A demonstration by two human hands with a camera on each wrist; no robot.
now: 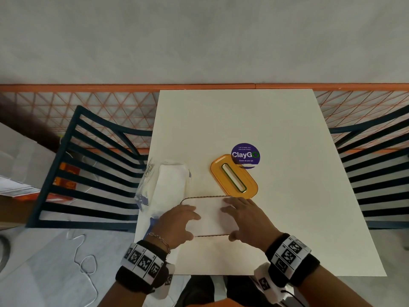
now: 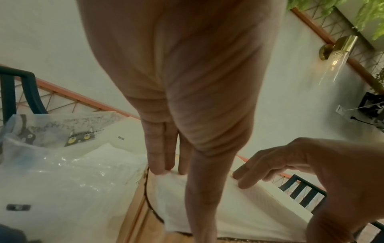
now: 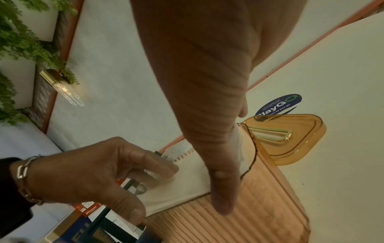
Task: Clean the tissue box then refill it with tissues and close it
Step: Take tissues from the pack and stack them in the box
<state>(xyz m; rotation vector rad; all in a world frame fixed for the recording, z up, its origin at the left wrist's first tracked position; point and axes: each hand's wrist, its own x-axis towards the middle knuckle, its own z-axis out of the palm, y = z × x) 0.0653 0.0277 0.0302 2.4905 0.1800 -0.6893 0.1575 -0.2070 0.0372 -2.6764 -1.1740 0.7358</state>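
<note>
While both hands, left hand (image 1: 177, 222) and right hand (image 1: 245, 218), are pressing tissues (image 1: 210, 216) into the tissue box (image 3: 270, 205) with flat, relaxed grips, the lid (image 1: 234, 176) is waiting just beyond, likely next.

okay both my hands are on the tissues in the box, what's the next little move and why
Probably press the tissues down flush, then reach for the lid. Both the left hand and right hand rest on the stack in the open tissue box; the lid lies apart on the table.
</note>
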